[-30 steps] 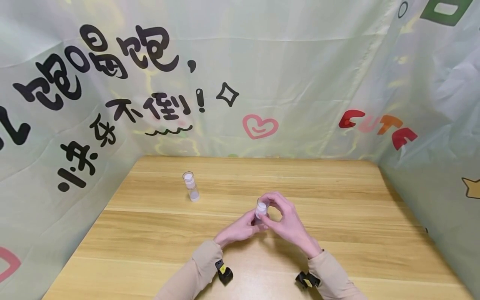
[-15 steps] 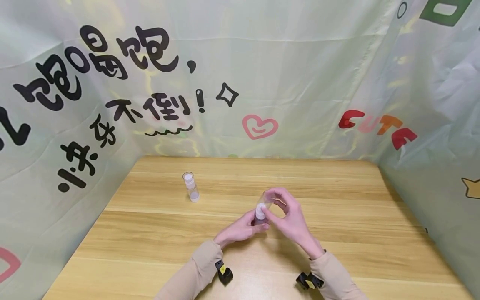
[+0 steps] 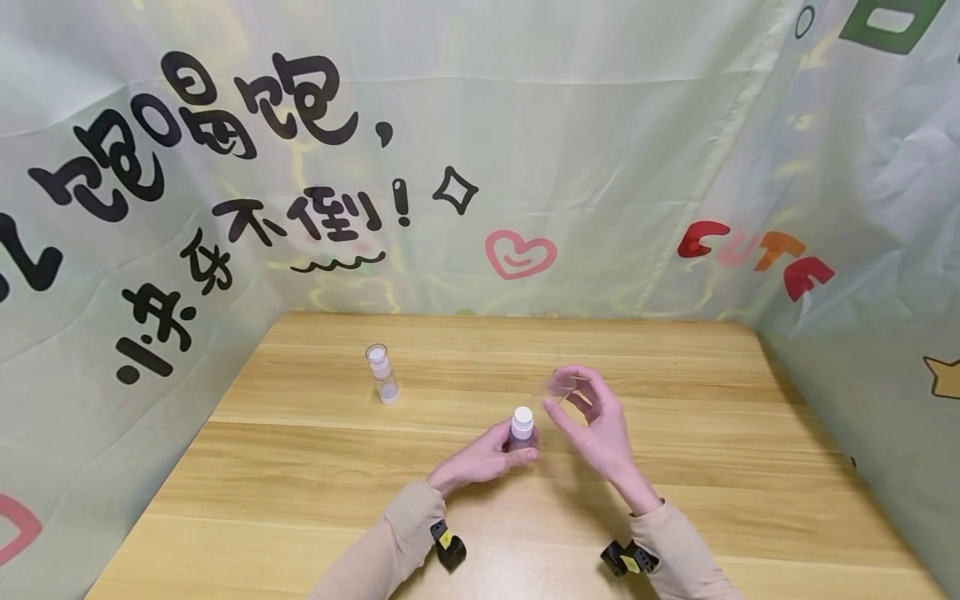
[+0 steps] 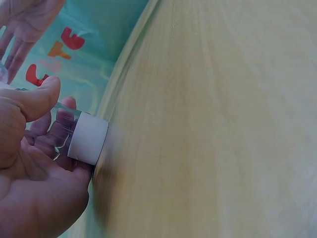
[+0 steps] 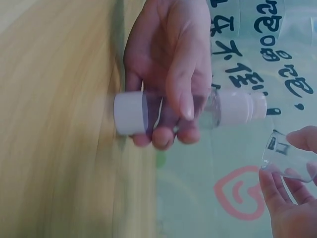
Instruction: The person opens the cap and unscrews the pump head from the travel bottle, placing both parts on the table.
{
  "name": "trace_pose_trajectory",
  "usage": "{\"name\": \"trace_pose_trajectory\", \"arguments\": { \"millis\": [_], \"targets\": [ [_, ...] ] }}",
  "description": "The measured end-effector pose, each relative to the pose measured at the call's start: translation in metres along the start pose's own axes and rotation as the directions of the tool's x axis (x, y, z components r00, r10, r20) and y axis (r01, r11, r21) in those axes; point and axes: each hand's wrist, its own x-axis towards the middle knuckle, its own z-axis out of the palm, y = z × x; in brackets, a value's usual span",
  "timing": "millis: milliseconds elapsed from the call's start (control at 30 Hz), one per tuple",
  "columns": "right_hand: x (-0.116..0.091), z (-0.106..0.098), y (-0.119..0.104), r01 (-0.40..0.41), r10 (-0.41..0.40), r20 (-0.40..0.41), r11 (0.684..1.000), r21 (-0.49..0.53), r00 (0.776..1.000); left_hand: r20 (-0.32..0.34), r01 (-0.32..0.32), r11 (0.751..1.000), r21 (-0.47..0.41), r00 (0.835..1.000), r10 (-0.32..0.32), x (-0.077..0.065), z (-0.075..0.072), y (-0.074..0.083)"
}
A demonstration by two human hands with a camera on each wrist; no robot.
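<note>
My left hand (image 3: 483, 454) grips a small clear pump bottle (image 3: 522, 432) around its body, with thumb and fingers wrapped round it. In the right wrist view the bottle's white base (image 5: 131, 113) and white pump top (image 5: 242, 106) stick out either side of the left hand. A clear cap (image 5: 287, 156) is pinched between the thumb and fingers of my right hand (image 3: 596, 429), apart from the bottle and to its right. The white base also shows below the left palm in the left wrist view. A second, similar bottle (image 3: 382, 375) stands upright on the table, its clear cap on.
The wooden table (image 3: 300, 483) reaches back to a printed cloth backdrop (image 3: 600, 150) with dark lettering and a pink heart. Cloth walls also rise along the left and right sides. A black strap device (image 3: 448, 546) sits at the left wrist, another (image 3: 628, 558) at the right.
The right hand has pulled the clear cap off the bottle's top and moved it up and to the right. The left hand with the bottle has stayed put, its white pump now bare.
</note>
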Motion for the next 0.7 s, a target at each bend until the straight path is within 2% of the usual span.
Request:
{"name": "trace_pose_trajectory", "arguments": {
  "millis": [200,400,533,700],
  "targets": [
    [0.001,-0.014,0.006,-0.031,0.029,-0.013,0.989,-0.142,0.999,0.001,0.008,1.0,-0.007,1.0,-0.008,0.0,0.0,0.0],
    [0.003,-0.035,0.016,-0.035,0.05,0.039,0.943,-0.331,0.998,-0.004,0.02,1.0,-0.006,1.0,-0.02,0.0,0.001,0.0],
    [0.003,-0.051,0.02,-0.082,0.14,0.107,0.9,-0.429,0.984,-0.004,0.019,1.0,-0.002,1.0,-0.019,0.0,0.001,-0.001],
    [0.003,-0.067,0.024,-0.161,0.277,0.15,0.836,-0.524,0.949,-0.001,0.019,1.0,0.004,1.0,-0.019,0.0,0.001,0.0]
  ]
}}
